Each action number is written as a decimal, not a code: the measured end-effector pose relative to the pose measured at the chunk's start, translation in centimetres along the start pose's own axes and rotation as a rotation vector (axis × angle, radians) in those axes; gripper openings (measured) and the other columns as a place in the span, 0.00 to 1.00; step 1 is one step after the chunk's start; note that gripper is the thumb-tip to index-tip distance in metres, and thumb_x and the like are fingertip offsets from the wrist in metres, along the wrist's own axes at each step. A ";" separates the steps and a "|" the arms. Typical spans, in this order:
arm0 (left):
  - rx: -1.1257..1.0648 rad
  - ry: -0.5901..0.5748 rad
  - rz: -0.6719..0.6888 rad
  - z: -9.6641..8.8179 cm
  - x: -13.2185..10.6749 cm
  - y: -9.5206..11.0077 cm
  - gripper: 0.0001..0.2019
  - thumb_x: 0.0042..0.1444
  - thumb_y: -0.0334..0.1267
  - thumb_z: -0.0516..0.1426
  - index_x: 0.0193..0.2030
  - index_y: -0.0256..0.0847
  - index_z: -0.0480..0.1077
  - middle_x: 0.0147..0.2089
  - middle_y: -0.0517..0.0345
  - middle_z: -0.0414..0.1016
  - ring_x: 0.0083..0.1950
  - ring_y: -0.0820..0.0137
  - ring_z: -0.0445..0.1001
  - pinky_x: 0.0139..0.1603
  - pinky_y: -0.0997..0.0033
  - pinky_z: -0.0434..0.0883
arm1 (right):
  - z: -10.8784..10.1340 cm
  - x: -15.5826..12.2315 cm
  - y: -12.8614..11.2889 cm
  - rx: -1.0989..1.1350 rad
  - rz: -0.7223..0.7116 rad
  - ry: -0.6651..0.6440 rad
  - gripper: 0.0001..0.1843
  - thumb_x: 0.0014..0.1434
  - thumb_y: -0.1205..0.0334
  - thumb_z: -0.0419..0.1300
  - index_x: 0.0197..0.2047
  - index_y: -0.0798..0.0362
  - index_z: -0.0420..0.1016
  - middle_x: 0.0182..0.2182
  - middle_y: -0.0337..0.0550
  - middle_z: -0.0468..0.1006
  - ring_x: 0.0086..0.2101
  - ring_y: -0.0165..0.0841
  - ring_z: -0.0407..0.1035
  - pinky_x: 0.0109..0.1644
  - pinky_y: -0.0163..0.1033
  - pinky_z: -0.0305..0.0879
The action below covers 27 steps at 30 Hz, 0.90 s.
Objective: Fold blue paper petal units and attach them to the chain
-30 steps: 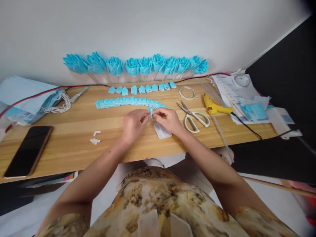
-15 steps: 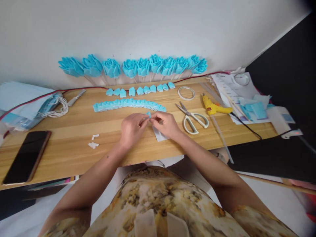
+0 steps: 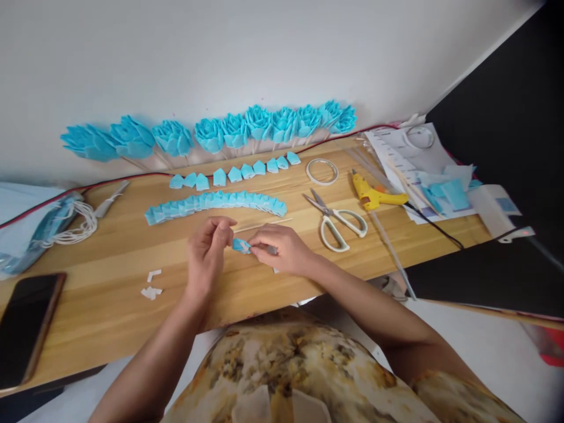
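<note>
My right hand (image 3: 284, 249) pinches a small folded blue paper petal (image 3: 241, 245) by its right end, just above the table. My left hand (image 3: 207, 249) is at the petal's left end, fingers curled and thumb against them; what they hold, if anything, is hidden. Behind my hands lies a thin wooden stick (image 3: 264, 224). A white paper piece (image 3: 276, 270) shows partly under my right hand. Farther back, an overlapping curved row of blue petals (image 3: 215, 201) and a spaced row of folded blue petals (image 3: 235, 174) lie on the wood.
Several blue paper flowers (image 3: 209, 135) on sticks lean along the wall. To the right lie scissors (image 3: 333, 218), a tape roll (image 3: 322, 171) and a yellow glue gun (image 3: 374, 194) with its cord. A phone (image 3: 29, 329), paper scraps (image 3: 152, 292) and white cord (image 3: 79, 226) are at left.
My hands have moved apart and slightly left in view, showing more of the blue petal, which stays in my right fingers. The wooden stick now shows behind them. The camera view has shifted.
</note>
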<state>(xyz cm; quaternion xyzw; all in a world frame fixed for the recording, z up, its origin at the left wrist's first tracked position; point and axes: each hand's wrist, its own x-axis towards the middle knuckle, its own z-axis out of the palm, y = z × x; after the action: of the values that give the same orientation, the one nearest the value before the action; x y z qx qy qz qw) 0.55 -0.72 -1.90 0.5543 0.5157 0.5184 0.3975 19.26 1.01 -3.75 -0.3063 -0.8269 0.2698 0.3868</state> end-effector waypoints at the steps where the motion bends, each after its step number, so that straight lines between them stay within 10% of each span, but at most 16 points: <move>1: -0.010 0.007 -0.010 0.0 -0.1 0.2 0.14 0.68 0.47 0.55 0.39 0.40 0.74 0.26 0.62 0.64 0.29 0.73 0.63 0.33 0.72 0.62 | 0.0 0.0 -0.1 0.002 -0.011 -0.016 0.07 0.63 0.67 0.58 0.36 0.52 0.77 0.27 0.41 0.79 0.30 0.31 0.70 0.38 0.36 0.65; 10: -0.121 0.032 -0.123 -0.2 0.0 0.4 0.15 0.68 0.48 0.55 0.37 0.41 0.76 0.24 0.61 0.63 0.27 0.73 0.61 0.29 0.71 0.59 | -0.9 0.1 -0.3 0.036 -0.031 -0.148 0.09 0.64 0.67 0.58 0.34 0.51 0.78 0.28 0.41 0.81 0.31 0.32 0.72 0.40 0.38 0.68; 15: 0.073 -0.076 -0.077 -0.2 0.1 0.9 0.15 0.69 0.46 0.53 0.38 0.41 0.77 0.26 0.60 0.68 0.29 0.71 0.66 0.31 0.70 0.64 | -5.2 -1.7 -0.6 0.169 0.377 0.196 0.06 0.64 0.60 0.62 0.36 0.49 0.79 0.33 0.40 0.82 0.34 0.33 0.75 0.40 0.40 0.70; 20: 0.573 -0.409 0.266 0.6 0.5 2.7 0.11 0.68 0.40 0.54 0.45 0.41 0.78 0.41 0.51 0.81 0.43 0.62 0.76 0.44 0.63 0.72 | -8.5 -6.0 -0.1 0.376 0.742 0.678 0.06 0.57 0.54 0.68 0.35 0.45 0.80 0.29 0.39 0.80 0.30 0.34 0.75 0.37 0.41 0.72; 27: 0.901 -0.538 0.527 2.8 3.6 -1.3 0.14 0.68 0.33 0.50 0.49 0.35 0.76 0.46 0.43 0.80 0.46 0.56 0.75 0.49 0.53 0.73 | -6.1 -7.8 -0.4 0.613 0.790 0.528 0.10 0.57 0.51 0.68 0.31 0.47 0.80 0.28 0.40 0.79 0.31 0.34 0.73 0.41 0.42 0.71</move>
<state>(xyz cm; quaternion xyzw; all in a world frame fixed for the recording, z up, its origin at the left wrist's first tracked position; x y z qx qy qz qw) 2.83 3.26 -2.94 0.8903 0.4108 0.1705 0.0972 28.08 -3.53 -3.76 -0.5233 -0.4086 0.5360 0.5215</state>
